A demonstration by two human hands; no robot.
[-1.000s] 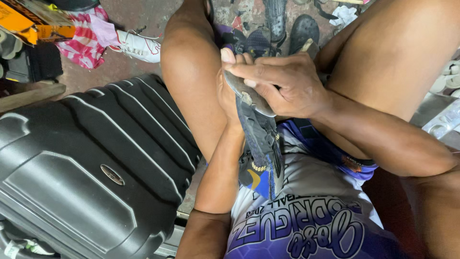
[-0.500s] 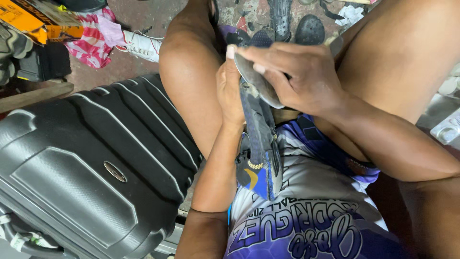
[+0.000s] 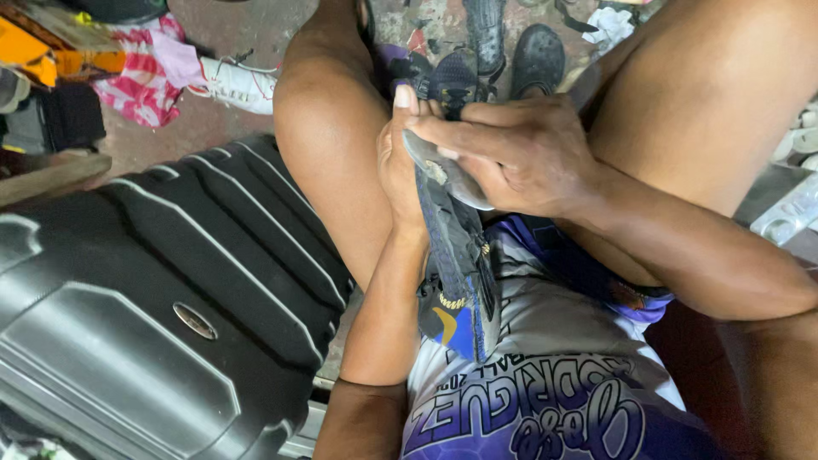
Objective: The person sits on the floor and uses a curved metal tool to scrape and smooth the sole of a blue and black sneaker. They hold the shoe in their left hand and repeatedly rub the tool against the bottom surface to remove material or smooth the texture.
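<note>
One dark ribbed suitcase [image 3: 153, 298] lies left, near. One white sneaker [image 3: 239, 85] lies far left on the floor. Centre, between the knees: one dark blue shoe [image 3: 456, 273], toe far. Left hand [image 3: 399, 166] braces it from behind, fingers wrapped; right hand [image 3: 511, 153] pinches its grey sole [image 3: 447, 175], apparently steadying the peeling edge. Two dark shoes [image 3: 511, 47] lie beyond.

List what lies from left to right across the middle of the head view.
Dark ribbed suitcase → left hand → dark blue shoe, gripped between both hands with its grey sole peeled at the top → right hand → white bottle-like thing at the right edge.
</note>
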